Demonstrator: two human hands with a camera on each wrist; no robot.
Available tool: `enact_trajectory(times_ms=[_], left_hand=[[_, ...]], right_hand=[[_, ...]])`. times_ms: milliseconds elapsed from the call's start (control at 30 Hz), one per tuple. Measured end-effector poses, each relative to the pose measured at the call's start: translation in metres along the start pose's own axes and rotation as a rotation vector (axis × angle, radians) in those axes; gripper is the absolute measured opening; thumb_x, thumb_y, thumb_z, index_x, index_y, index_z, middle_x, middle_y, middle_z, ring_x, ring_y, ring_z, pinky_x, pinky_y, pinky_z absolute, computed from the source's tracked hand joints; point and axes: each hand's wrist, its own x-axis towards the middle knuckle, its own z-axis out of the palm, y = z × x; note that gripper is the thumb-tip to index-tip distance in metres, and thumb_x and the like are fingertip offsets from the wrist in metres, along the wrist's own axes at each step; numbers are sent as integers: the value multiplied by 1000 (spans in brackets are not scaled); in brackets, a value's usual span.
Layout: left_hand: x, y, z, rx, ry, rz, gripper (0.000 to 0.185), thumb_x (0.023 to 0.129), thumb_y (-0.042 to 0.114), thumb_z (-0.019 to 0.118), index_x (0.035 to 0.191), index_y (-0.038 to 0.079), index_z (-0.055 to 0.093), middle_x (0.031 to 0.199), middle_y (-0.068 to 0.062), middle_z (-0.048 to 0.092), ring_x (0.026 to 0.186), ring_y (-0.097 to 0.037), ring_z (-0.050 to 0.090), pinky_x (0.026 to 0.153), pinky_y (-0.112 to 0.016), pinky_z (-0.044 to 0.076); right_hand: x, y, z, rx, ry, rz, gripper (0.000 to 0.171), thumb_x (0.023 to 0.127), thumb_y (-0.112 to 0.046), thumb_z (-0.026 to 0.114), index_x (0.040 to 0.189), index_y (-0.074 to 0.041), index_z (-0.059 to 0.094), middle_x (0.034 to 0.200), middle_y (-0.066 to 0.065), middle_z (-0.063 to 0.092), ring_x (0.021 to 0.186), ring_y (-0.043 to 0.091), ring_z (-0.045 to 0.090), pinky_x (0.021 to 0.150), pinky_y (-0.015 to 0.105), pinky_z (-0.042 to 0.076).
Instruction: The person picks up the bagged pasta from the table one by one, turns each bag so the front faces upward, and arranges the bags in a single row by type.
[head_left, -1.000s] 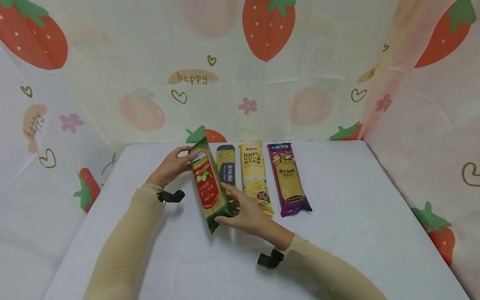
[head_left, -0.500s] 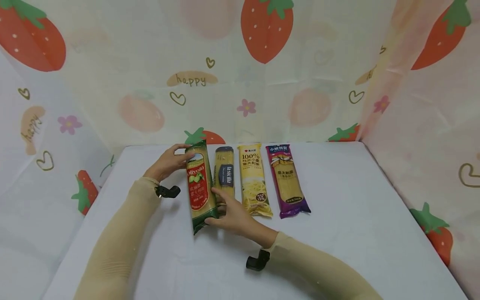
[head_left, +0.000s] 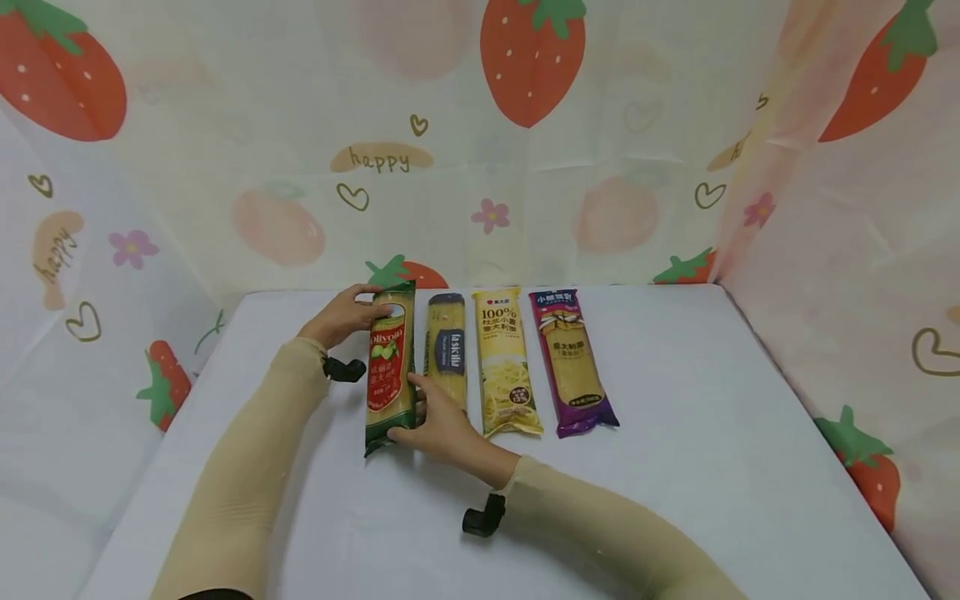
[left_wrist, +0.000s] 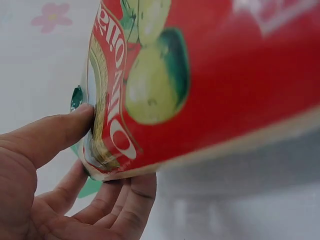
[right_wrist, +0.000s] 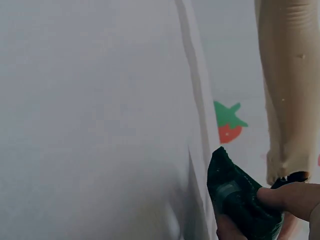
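Observation:
A pack of Olivoilà spaghetti (head_left: 387,358), green at both ends with a red label, is held between both hands at the left of the row. My left hand (head_left: 343,315) grips its far upper end. In the left wrist view the thumb (left_wrist: 60,131) lies on the label side and the other fingers curl behind. My right hand (head_left: 444,423) pinches the near lower corner, and the right wrist view shows its thumb (right_wrist: 290,197) on the dark green end (right_wrist: 237,200). Right beside the pack lies a la Sicilia spaghetti pack (head_left: 447,346) with a dark blue label.
Further right on the white table (head_left: 675,433) lie a yellow pasta pack (head_left: 507,358) and a purple-ended pasta pack (head_left: 573,362), side by side. A fabric backdrop (head_left: 450,200) printed with strawberries rises behind the table's far edge and at both sides.
Both hands have carried the Olivoilà spaghetti pack to the left, and its lower end has swung left, so it stands straighter alongside the others. The other packs have stayed put.

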Motion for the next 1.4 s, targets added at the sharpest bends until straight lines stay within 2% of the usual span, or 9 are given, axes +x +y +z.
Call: enact_trajectory(times_ms=[133, 233, 433, 633, 900, 1033, 1167, 1267, 1400], left_hand=[[8, -1, -1, 13, 22, -18, 77, 109, 21, 67, 168, -1, 22, 152, -33, 48, 120, -27, 60, 106, -45, 51], [11, -1, 0, 62, 45, -36, 77, 109, 23, 67, 169, 0, 24, 153, -33, 50, 123, -31, 60, 110, -50, 50], [15, -1, 1, 136, 100, -80, 74, 109, 23, 68, 168, 1, 29, 153, -33, 51, 131, -38, 58, 113, -54, 48], [16, -2, 3, 169, 113, -65, 74, 109, 21, 67, 168, -2, 28, 153, -36, 50, 135, -44, 56, 114, -56, 47], [17, -6, 4, 228, 124, -44, 72, 108, 15, 66, 166, -6, 29, 149, -39, 52, 129, -44, 59, 106, -51, 53], [14, -6, 5, 224, 121, -55, 74, 107, 13, 66, 167, -5, 26, 153, -39, 48, 135, -48, 56, 111, -55, 51], [12, -6, 7, 223, 107, -81, 78, 108, 13, 67, 170, 0, 22, 158, -38, 43, 140, -49, 52, 118, -59, 44], [12, -8, 7, 229, 103, -83, 79, 107, 13, 67, 171, 1, 21, 159, -38, 41, 141, -50, 51, 120, -61, 42], [13, -13, 6, 232, 107, -81, 80, 107, 14, 67, 171, 2, 20, 160, -38, 39, 143, -50, 48, 121, -62, 40]], right_hand=[[7, 2, 4, -25, 0, 25, 85, 94, -18, 86, 164, -7, 39, 142, 14, 59, 115, 20, 66, 91, 31, 59], [10, 2, 6, -34, -4, 42, 83, 95, -18, 85, 164, -8, 40, 147, 14, 57, 116, 21, 65, 91, 32, 59], [19, -2, 11, -55, -10, 68, 80, 98, -19, 83, 164, -7, 40, 147, 13, 58, 118, 21, 64, 93, 34, 59], [23, -5, 14, -72, -8, 75, 78, 100, -19, 80, 165, -7, 39, 152, 14, 57, 124, 25, 64, 99, 38, 58], [27, -8, 15, -88, -24, 62, 75, 102, -17, 76, 165, -2, 37, 156, 18, 53, 134, 28, 60, 109, 40, 54], [28, -10, 17, -114, -27, 66, 78, 102, -17, 76, 166, -1, 34, 158, 19, 51, 141, 29, 54, 116, 43, 48], [26, -14, 17, -181, -56, 98, 87, 101, -25, 77, 169, -3, 28, 157, 22, 50, 134, 27, 54, 114, 43, 48], [25, -15, 16, -210, -80, 101, 93, 99, -29, 80, 170, -5, 27, 150, 21, 53, 121, 22, 56, 104, 39, 52], [22, -16, 15, -207, -97, 74, 93, 97, -31, 82, 171, -9, 29, 142, 18, 56, 112, 19, 55, 96, 37, 53]])
